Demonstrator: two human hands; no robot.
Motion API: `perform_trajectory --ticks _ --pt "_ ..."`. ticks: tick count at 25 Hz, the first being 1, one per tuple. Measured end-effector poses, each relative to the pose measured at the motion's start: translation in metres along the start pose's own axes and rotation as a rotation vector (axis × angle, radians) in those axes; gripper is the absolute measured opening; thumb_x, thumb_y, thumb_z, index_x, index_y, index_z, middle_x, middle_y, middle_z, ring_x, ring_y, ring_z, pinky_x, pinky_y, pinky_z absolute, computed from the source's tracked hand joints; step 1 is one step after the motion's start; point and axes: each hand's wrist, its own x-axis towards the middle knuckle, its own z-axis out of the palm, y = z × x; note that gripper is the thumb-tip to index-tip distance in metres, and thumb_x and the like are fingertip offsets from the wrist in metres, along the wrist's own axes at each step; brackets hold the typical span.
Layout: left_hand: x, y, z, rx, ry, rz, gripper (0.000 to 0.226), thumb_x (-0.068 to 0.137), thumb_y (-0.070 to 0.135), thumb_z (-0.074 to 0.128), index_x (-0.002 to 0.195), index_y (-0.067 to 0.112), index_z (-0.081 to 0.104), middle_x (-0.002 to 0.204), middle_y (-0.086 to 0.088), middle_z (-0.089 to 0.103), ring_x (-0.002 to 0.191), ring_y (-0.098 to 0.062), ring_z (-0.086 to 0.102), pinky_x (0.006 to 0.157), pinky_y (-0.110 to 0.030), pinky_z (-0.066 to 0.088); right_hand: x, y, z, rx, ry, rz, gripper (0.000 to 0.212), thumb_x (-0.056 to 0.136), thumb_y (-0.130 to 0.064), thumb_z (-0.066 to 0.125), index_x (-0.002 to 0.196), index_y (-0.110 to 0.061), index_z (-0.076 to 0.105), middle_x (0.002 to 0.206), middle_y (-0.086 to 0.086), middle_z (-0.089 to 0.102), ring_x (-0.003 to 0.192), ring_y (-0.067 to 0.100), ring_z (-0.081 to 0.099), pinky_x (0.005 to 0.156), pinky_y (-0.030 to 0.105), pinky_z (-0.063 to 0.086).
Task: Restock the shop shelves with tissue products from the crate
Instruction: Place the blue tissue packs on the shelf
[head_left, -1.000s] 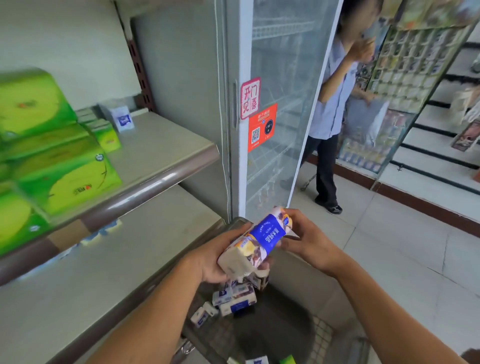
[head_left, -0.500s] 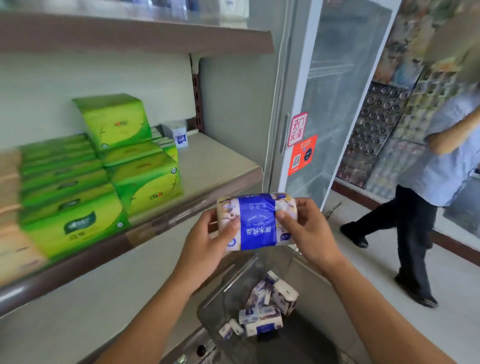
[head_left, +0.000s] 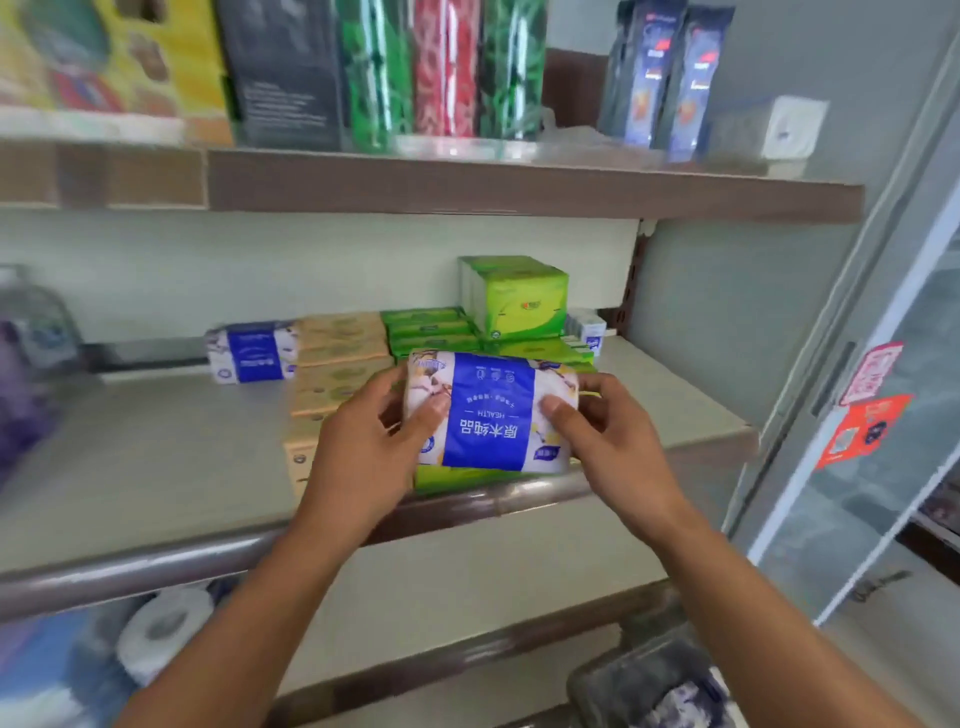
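Since half a second ago the soft white tissue pack with a blue band (head_left: 491, 413) has risen from above the crate to the level of the middle shelf (head_left: 156, 467), where it now hangs over the shelf's front edge, in front of the stacked green packs. At the far left of that shelf stands a blurred purple bottle (head_left: 23, 374); further right lies a matching white and blue tissue pack (head_left: 252, 352), touching a stack of flat tan tissue packs (head_left: 337, 364). The left hand (head_left: 363, 457) grips the held pack's left end, thumb on top and fingers curled beneath. The right hand (head_left: 613, 441) grips its right end the same way. Behind stand bright green tissue packs (head_left: 519, 301), one upright. At the lower right sits the dark plastic crate (head_left: 649, 686), blurred.
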Motion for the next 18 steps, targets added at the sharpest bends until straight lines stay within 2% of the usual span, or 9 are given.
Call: perform_trajectory --ticks 3,5,7,9,12,14,16,18 --pt "-0.001 -0.007 -0.066 0.150 0.159 0.033 0.014 0.090 0.027 0.065 0.102 0.035 0.065 0.099 0.014 0.070 0.092 0.000 0.065 0.072 -0.007 0.046 0.009 -0.010 0.067 0.016 -0.115 -0.027 0.014 0.090 -0.019 0.065 0.102 -0.020 0.057 0.094 0.000 0.075 0.084 0.012 0.072 0.067 0.026 0.056" --pt "0.000 -0.018 -0.111 0.236 0.253 0.035 0.013 0.089 0.030 0.066 0.100 0.037 0.066 0.100 0.012 0.067 0.095 -0.003 0.063 0.074 -0.009 0.044 0.013 -0.016 0.113 0.018 -0.200 -0.032 0.013 0.091 -0.019 0.064 0.100 -0.023 0.056 0.097 -0.001 0.074 0.083 0.008 0.071 0.063 0.021 0.053" --pt "0.002 -0.026 -0.149 0.270 0.307 0.001 0.017 0.087 0.037 0.065 0.104 0.034 0.068 0.099 0.010 0.068 0.092 -0.003 0.064 0.072 -0.014 0.046 0.017 -0.020 0.156 0.003 -0.265 -0.042 0.012 0.091 -0.020 0.064 0.097 -0.025 0.054 0.098 0.000 0.073 0.082 0.008 0.071 0.066 0.024 0.053" --pt "0.007 -0.032 -0.179 0.287 0.342 -0.014 0.017 0.086 0.037 0.065 0.103 0.033 0.068 0.094 0.014 0.069 0.086 0.006 0.063 0.067 -0.010 0.046 0.024 -0.022 0.192 -0.040 -0.293 -0.052 0.013 0.091 -0.020 0.064 0.093 -0.025 0.053 0.094 0.000 0.073 0.079 0.008 0.071 0.064 0.025 0.053" --pt "0.019 -0.046 -0.210 0.331 0.384 -0.025 0.019 0.090 0.022 0.065 0.106 0.032 0.066 0.087 0.020 0.065 0.075 0.023 0.056 0.061 -0.001 0.040 0.038 -0.019 0.238 -0.125 -0.305 -0.047 0.012 0.090 -0.025 0.065 0.092 -0.024 0.053 0.096 0.001 0.073 0.081 0.012 0.070 0.063 0.029 0.054" --pt "0.029 -0.066 -0.228 0.376 0.390 -0.067 0.014 0.091 0.021 0.063 0.102 0.029 0.065 0.086 0.015 0.067 0.070 0.015 0.059 0.058 -0.004 0.040 0.048 -0.016 0.264 -0.271 -0.317 -0.064 0.015 0.090 -0.027 0.065 0.097 -0.021 0.054 0.099 -0.002 0.069 0.078 0.007 0.065 0.059 0.018 0.046" --pt "0.039 -0.089 -0.240 0.415 0.389 -0.133 0.010 0.091 0.025 0.061 0.101 0.025 0.066 0.091 0.008 0.070 0.071 0.004 0.062 0.061 -0.015 0.045 0.057 -0.010 0.285 -0.414 -0.327 -0.065 0.018 0.090 -0.027 0.065 0.102 -0.020 0.053 0.100 -0.005 0.065 0.071 -0.004 0.057 0.049 0.006 0.036" --pt "0.048 -0.114 -0.244 0.408 0.385 -0.196 0.015 0.091 0.028 0.061 0.104 0.022 0.066 0.095 0.006 0.072 0.073 -0.001 0.064 0.062 -0.020 0.048 0.066 -0.004 0.298 -0.518 -0.372 -0.039 0.020 0.091 -0.027 0.063 0.106 -0.019 0.054 0.103 -0.006 0.065 0.070 -0.004 0.055 0.047 0.006 0.035"
